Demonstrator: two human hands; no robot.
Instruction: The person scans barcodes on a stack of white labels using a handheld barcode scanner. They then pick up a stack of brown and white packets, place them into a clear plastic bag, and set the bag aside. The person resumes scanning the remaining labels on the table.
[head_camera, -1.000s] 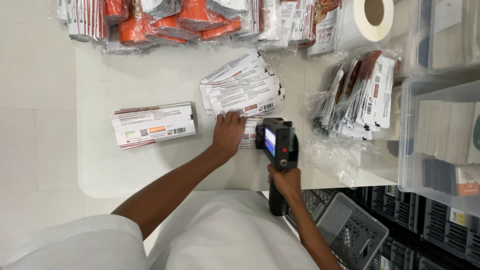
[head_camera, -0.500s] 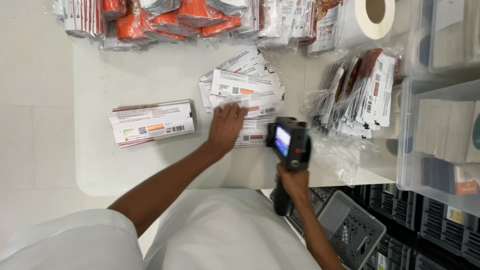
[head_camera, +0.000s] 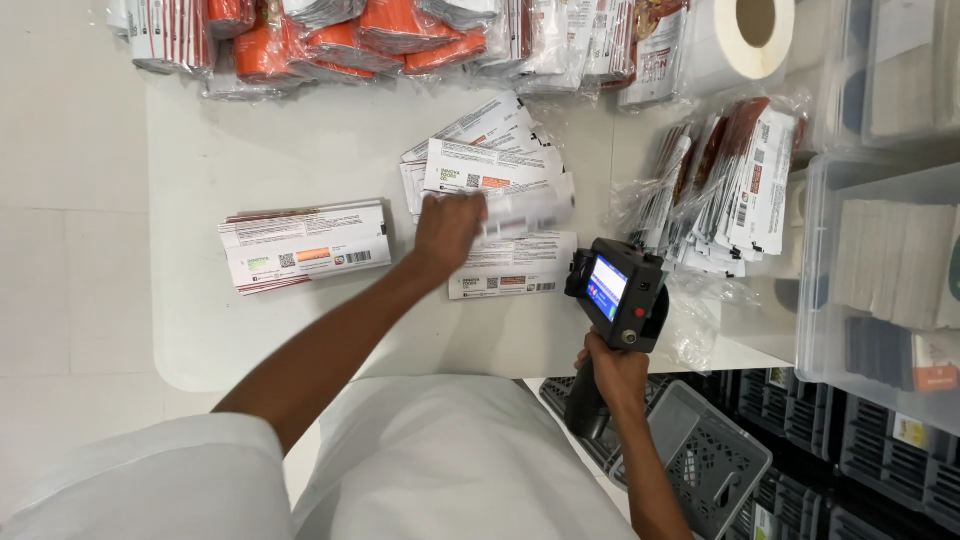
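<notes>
My left hand (head_camera: 447, 228) reaches over the white table (head_camera: 300, 330) and grips a flat white pouch (head_camera: 525, 208), blurred by motion, above a fanned spread of white printed pouches (head_camera: 490, 165). Another pouch (head_camera: 512, 275) lies flat just below my hand. A neat stack of the same pouches (head_camera: 305, 245) rests to the left. My right hand (head_camera: 612, 375) holds the grip of a black handheld printer gun (head_camera: 615, 292) with a lit blue screen, near the table's front right edge.
Red and white bagged pouches (head_camera: 330, 35) line the table's far edge beside a white label roll (head_camera: 745, 30). A plastic bag of pouches (head_camera: 725, 185) sits at the right. Clear bins (head_camera: 880, 270) stand further right; grey crates (head_camera: 710, 465) are below.
My left hand moved up from the lower pouch and lifted one pouch off the spread. The printer gun shifted right, away from the pouches.
</notes>
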